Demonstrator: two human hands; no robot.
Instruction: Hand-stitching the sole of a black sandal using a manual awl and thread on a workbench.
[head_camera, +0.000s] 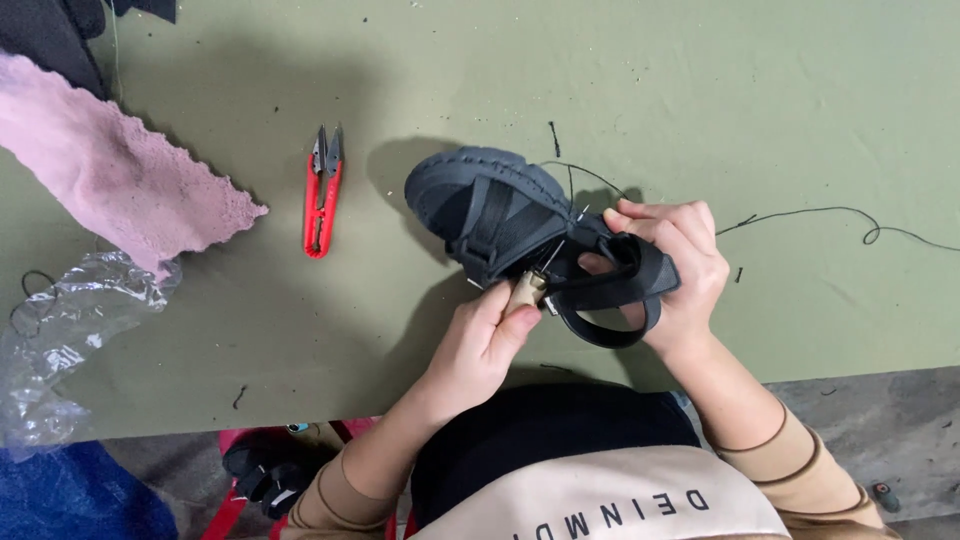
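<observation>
- From the head camera, my right hand (672, 262) is wrapped around the heel end of a black sandal (530, 235), fingers curled closed on its straps, thumb tucked through the strap loop.
- My left hand (480, 345) pinches a small awl with a pale handle (527, 291), fingers shut on it; its metal tip sits against the sandal's side strap.
- The sandal is held just above the green table (700, 90), near the front edge, toe pointing away to the left, sole turned partly up.
- A black thread (830, 212) trails from the sandal across the table to the right.
- Red thread snips (322, 195) lie left of the sandal, well apart from my hands.
- A pink cloth (110, 170) and crumpled clear plastic (70, 330) lie at the far left.
</observation>
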